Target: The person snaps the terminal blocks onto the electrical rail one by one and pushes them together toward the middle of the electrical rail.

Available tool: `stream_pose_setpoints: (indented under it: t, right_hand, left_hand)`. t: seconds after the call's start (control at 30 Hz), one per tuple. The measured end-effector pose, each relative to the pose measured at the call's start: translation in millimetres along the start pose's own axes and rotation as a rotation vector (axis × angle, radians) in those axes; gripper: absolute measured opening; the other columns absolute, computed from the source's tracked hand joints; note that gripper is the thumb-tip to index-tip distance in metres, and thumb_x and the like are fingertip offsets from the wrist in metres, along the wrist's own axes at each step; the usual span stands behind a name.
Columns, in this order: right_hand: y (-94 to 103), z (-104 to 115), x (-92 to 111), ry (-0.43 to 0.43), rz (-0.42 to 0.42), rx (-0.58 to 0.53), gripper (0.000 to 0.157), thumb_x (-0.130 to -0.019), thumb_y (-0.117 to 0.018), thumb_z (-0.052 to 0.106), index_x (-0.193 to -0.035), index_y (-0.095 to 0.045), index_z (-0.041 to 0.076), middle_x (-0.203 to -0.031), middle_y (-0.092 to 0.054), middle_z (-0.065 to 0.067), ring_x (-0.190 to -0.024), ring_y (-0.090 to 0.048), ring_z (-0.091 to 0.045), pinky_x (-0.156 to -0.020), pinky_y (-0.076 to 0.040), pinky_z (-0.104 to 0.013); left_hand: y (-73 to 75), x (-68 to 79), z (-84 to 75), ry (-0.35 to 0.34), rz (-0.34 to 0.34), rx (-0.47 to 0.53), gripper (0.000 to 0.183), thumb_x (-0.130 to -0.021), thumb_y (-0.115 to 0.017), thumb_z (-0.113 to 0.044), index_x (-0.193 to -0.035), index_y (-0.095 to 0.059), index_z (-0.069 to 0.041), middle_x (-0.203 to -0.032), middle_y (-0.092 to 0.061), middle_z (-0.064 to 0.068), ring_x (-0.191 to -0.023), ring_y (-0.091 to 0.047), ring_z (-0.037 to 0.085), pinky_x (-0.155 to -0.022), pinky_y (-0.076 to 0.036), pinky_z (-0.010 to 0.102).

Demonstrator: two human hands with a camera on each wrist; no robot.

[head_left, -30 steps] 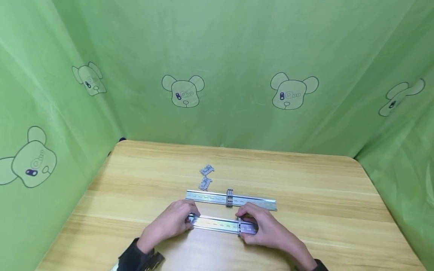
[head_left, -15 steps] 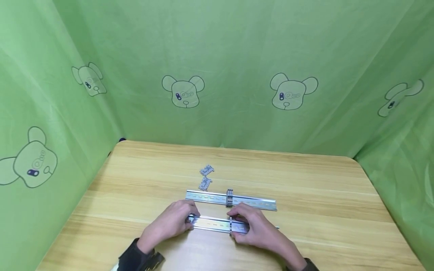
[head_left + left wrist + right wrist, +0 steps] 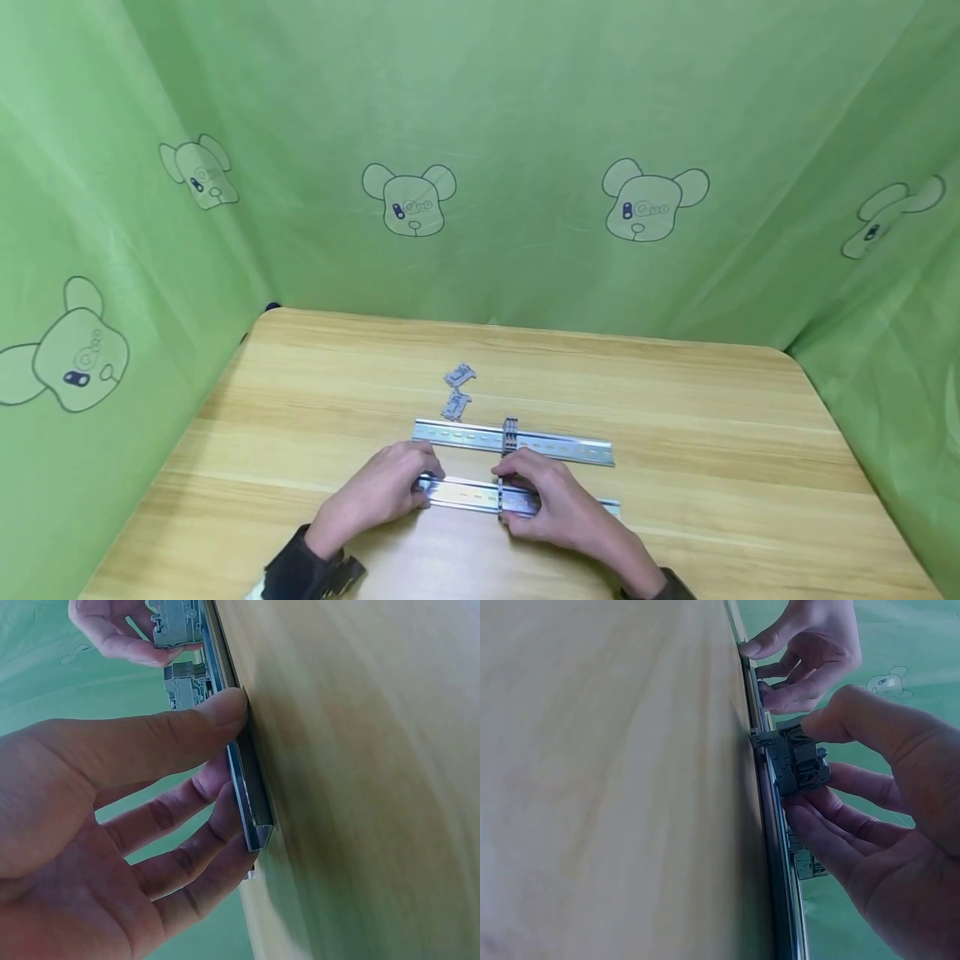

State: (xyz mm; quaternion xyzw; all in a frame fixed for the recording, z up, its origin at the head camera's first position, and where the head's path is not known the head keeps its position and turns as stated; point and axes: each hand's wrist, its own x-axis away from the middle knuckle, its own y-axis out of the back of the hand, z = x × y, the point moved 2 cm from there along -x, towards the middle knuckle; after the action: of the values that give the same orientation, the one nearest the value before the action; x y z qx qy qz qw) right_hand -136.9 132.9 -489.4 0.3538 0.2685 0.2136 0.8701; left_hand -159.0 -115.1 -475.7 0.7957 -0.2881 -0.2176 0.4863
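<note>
In the head view my left hand [image 3: 386, 487] grips the left end of the nearer slotted metal DIN rail [image 3: 463, 494], thumb on the near edge and fingers on the far edge. My right hand [image 3: 558, 504] pinches a grey DIN-rail terminal block [image 3: 799, 761] between thumb and fingers. That block stands across the nearer rail, around its middle; whether it is clipped on I cannot tell. Behind lies a second DIN rail [image 3: 573, 448], parallel, carrying a small row of terminal blocks [image 3: 511, 432] near its middle.
Two loose grey terminal blocks, one farther back [image 3: 460, 375] and one closer [image 3: 455, 406], lie flat beyond the far rail's left part. Green curtains [image 3: 525, 275] stand round the back and sides of the wooden table [image 3: 712, 400].
My right hand has slid left along the nearer rail with the terminal block, uncovering the rail's right end. The left hand has kept its grip in place.
</note>
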Motion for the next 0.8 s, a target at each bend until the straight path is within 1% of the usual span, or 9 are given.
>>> stream_pose_setpoints:
  t: [0.27,0.43,0.53,0.6,0.67,0.73,0.8]
  right_hand:
    - [2.1,-2,1,0.011,0.040,0.007,0.048,-0.072,-0.082,0.019,-0.115,-0.065,0.007,-0.112,-0.066,-0.002,-0.101,-0.063,-0.019,-0.088,-0.057,-0.042]
    - [3.3,-2,1,0.006,0.047,0.016,0.051,-0.073,-0.082,0.022,-0.118,-0.064,0.007,-0.113,-0.066,-0.001,-0.103,-0.063,-0.016,-0.089,-0.056,-0.041]
    - [5.8,-1,1,-0.010,0.053,0.002,0.053,-0.074,-0.083,0.024,-0.121,-0.063,0.007,-0.114,-0.067,-0.002,-0.104,-0.063,-0.014,-0.089,-0.056,-0.039]
    - [10.2,0,1,-0.025,0.051,-0.005,0.054,-0.075,-0.083,0.025,-0.122,-0.063,0.007,-0.114,-0.067,-0.003,-0.103,-0.063,-0.014,-0.089,-0.057,-0.038]
    - [17.2,2,-1,-0.049,0.043,-0.049,0.051,-0.077,-0.082,0.021,-0.121,-0.062,0.005,-0.113,-0.067,-0.005,-0.102,-0.065,-0.017,-0.086,-0.058,-0.038]
    - [27.3,6,-7,-0.052,0.007,-0.068,0.048,-0.078,-0.081,0.016,-0.120,-0.062,0.003,-0.109,-0.068,-0.008,-0.098,-0.066,-0.020,-0.082,-0.060,-0.039]
    - [38.6,12,-19,-0.056,-0.037,-0.064,0.042,-0.078,-0.080,0.012,-0.117,-0.064,0.005,-0.103,-0.069,-0.005,-0.093,-0.067,-0.021,-0.078,-0.061,-0.036]
  left_hand:
    - [-1.1,-0.4,0.8,0.002,0.004,-0.005,0.029,-0.069,-0.084,-0.011,-0.097,-0.075,-0.010,-0.093,-0.069,0.000,-0.082,-0.063,0.014,-0.075,-0.058,0.030]
    - [-0.7,0.6,1.6,0.009,-0.003,-0.002,0.030,-0.069,-0.084,-0.011,-0.098,-0.075,-0.010,-0.093,-0.069,0.000,-0.083,-0.063,0.014,-0.076,-0.058,0.030]
    - [-0.8,1.0,2.0,0.011,-0.006,-0.006,0.030,-0.070,-0.083,-0.011,-0.098,-0.075,-0.010,-0.094,-0.069,0.000,-0.083,-0.063,0.013,-0.076,-0.058,0.030]
    - [-0.8,1.1,2.0,0.009,-0.007,-0.007,0.030,-0.070,-0.083,-0.011,-0.099,-0.075,-0.009,-0.094,-0.069,0.000,-0.083,-0.063,0.014,-0.077,-0.058,0.030]
    - [-0.9,0.9,1.8,0.006,-0.007,-0.006,0.029,-0.070,-0.083,-0.011,-0.099,-0.075,-0.009,-0.094,-0.069,0.000,-0.083,-0.063,0.014,-0.076,-0.058,0.030]
    - [-1.0,0.4,1.7,0.004,-0.007,-0.004,0.029,-0.070,-0.083,-0.011,-0.099,-0.075,-0.009,-0.094,-0.069,0.000,-0.083,-0.064,0.014,-0.076,-0.057,0.030]
    - [-1.0,-0.4,1.5,0.004,-0.006,-0.005,0.029,-0.071,-0.083,-0.011,-0.099,-0.075,-0.009,-0.094,-0.069,0.000,-0.083,-0.064,0.014,-0.075,-0.057,0.029]
